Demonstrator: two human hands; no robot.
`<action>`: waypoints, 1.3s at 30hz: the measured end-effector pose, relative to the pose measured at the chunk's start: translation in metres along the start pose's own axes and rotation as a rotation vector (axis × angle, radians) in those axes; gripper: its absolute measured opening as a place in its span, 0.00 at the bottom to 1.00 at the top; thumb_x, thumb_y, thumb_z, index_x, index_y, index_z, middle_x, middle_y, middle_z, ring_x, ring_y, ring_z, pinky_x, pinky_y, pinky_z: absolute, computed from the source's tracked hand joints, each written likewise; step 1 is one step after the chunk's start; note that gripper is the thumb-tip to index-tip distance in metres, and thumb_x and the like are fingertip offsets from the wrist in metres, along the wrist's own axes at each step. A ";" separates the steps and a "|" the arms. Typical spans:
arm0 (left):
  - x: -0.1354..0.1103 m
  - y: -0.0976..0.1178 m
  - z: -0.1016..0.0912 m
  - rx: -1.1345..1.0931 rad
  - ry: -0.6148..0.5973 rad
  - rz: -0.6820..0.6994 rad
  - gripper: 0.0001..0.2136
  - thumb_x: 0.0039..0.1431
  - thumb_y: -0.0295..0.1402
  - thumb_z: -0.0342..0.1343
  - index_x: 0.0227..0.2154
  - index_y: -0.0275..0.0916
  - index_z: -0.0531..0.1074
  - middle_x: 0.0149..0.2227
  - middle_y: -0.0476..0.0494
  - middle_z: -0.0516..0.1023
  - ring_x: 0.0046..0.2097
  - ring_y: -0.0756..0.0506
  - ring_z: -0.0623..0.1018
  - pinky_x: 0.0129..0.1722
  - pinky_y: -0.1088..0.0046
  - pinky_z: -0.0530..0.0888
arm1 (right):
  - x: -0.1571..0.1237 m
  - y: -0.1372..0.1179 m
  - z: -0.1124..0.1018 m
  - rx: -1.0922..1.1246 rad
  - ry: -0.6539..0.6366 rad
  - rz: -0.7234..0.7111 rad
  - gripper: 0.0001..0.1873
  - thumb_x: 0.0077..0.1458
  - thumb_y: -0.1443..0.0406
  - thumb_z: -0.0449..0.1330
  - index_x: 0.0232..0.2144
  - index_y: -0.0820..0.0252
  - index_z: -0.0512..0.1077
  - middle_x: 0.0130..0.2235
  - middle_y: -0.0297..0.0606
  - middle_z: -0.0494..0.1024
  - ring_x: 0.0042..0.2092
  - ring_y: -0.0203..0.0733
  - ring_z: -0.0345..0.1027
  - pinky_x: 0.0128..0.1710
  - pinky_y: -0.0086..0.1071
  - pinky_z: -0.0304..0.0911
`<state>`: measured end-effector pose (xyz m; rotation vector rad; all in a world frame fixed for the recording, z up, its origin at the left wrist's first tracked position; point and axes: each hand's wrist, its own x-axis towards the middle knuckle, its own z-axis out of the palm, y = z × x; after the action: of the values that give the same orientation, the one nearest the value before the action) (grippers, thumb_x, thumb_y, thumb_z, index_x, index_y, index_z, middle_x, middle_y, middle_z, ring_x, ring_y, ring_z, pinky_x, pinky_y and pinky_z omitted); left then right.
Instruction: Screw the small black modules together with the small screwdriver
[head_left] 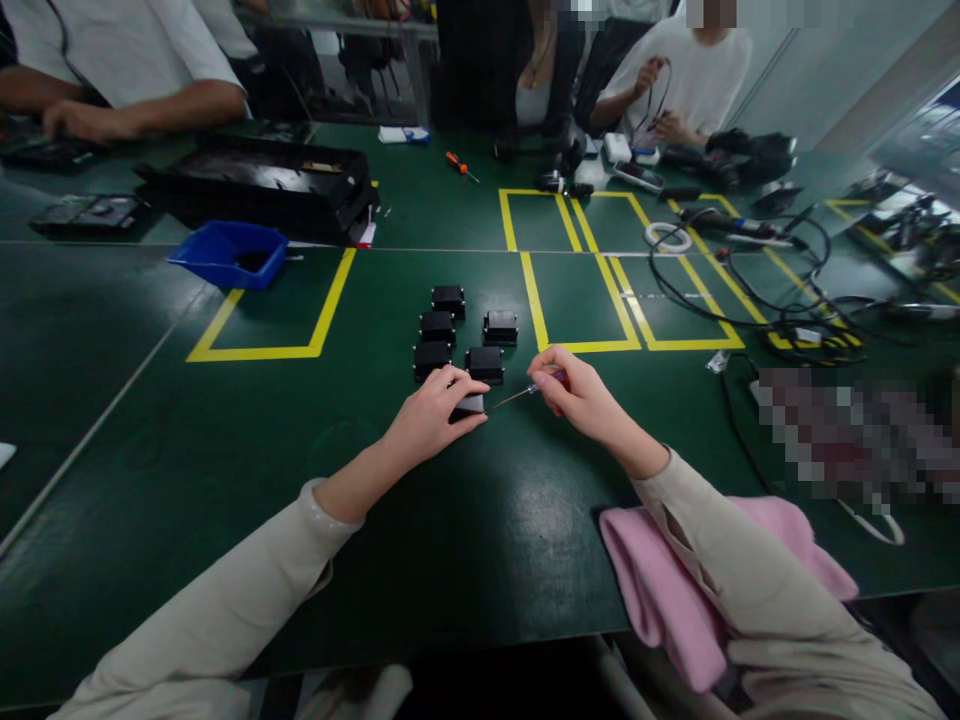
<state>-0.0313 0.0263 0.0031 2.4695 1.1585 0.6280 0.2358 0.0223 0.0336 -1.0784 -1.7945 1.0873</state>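
Note:
My left hand (436, 408) is closed around a small black box (469, 403) on the green table, thumb on its near side and fingers over its far side. In my right hand (571, 392) is a screwdriver (517, 396), held by its dark handle. Its thin shaft points left, and the tip reaches the right end of the held box. Just beyond stand several similar black boxes in two columns, among them one at the back (448, 300), one on the right (500, 326) and one close to my fingers (484, 364). Silvery screws show at their ends.
A blue bin (232, 252) and a stack of black trays (262, 185) stand back left. An orange screwdriver (460, 166) lies far off. Cables (750, 260) and a power tool spread at right. A pink cloth (637, 570) lies under my right forearm. Other people sit opposite.

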 end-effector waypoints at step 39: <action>-0.001 0.001 0.001 -0.001 0.014 -0.007 0.16 0.66 0.34 0.64 0.55 0.43 0.74 0.53 0.39 0.74 0.57 0.35 0.76 0.56 0.51 0.78 | 0.005 0.007 0.002 0.130 0.012 0.046 0.13 0.66 0.55 0.62 0.39 0.54 0.65 0.21 0.21 0.64 0.19 0.31 0.57 0.20 0.28 0.51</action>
<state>-0.0313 0.0246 0.0024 2.4633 1.1713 0.6453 0.2341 0.0279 0.0271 -1.0497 -1.6728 1.2049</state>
